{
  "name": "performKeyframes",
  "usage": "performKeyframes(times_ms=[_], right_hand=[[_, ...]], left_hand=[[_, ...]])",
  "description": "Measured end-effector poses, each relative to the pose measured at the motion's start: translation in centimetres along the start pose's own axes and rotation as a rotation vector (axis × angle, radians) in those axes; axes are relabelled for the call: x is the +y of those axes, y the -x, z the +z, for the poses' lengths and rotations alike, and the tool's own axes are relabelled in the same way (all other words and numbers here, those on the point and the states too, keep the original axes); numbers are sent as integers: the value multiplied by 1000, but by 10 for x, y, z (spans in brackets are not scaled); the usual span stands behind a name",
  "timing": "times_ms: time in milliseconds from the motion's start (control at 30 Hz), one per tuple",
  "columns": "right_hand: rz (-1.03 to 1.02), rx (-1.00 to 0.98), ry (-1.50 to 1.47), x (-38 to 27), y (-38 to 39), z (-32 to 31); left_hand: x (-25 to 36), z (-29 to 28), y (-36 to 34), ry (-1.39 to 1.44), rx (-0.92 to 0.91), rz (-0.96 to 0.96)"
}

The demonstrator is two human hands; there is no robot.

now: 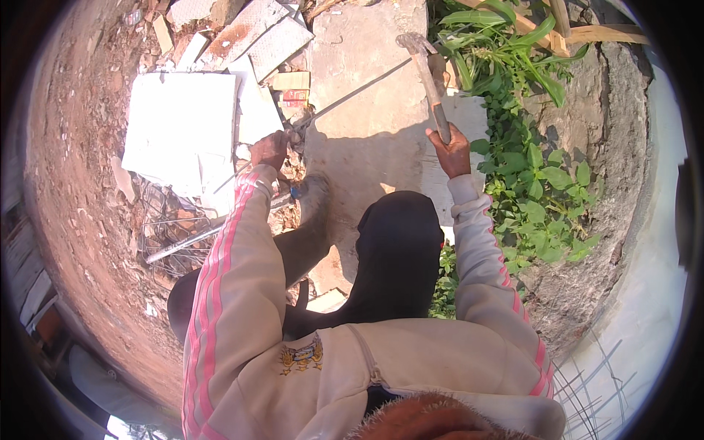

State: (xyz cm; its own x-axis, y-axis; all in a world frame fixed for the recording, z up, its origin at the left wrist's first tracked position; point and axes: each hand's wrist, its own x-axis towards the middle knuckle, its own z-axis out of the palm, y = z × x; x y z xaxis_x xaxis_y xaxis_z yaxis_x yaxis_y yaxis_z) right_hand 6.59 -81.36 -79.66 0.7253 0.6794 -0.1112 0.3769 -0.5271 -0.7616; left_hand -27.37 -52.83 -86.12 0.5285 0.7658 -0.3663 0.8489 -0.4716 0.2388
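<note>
My right hand (450,152) is closed round the dark grip of a hammer (427,81). Its head points away from me, raised above the concrete slab (359,95). My left hand (270,149) is closed on a thin metal rod (359,92), which slants up and right across the slab. The rod's far end comes close to the hammer head. A short length of what looks like the same rod shows on the near side of the left fist. The fingers of that hand are partly hidden.
White boards (182,121) and broken tiles (253,37) are heaped at the left. Below them lie tangled wire (165,220) and a metal bar (183,244). Leafy plants (539,183) grow along the slab's right side. Wooden pieces (557,29) lie at the upper right.
</note>
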Motion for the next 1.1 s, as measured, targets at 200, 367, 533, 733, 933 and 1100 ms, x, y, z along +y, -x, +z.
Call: performKeyframes(times_ms=[200, 367, 533, 733, 933, 1100], right_hand=[[83, -102, 179, 11, 10, 0], [31, -40, 128, -11, 10, -4], [-63, 241, -258, -66, -1, -18], [61, 125, -84, 50, 9, 58], [136, -26, 17, -17, -14, 31], [-207, 338, -199, -75, -20, 18]], left_hand=[[6, -6, -11, 73, -73, 9], [-18, 46, -18, 165, -178, -46], [-17, 67, -13, 312, -155, -87], [-19, 59, -24, 322, -261, -50], [-23, 68, -13, 286, -252, -84], [-12, 58, -14, 299, -218, -94]])
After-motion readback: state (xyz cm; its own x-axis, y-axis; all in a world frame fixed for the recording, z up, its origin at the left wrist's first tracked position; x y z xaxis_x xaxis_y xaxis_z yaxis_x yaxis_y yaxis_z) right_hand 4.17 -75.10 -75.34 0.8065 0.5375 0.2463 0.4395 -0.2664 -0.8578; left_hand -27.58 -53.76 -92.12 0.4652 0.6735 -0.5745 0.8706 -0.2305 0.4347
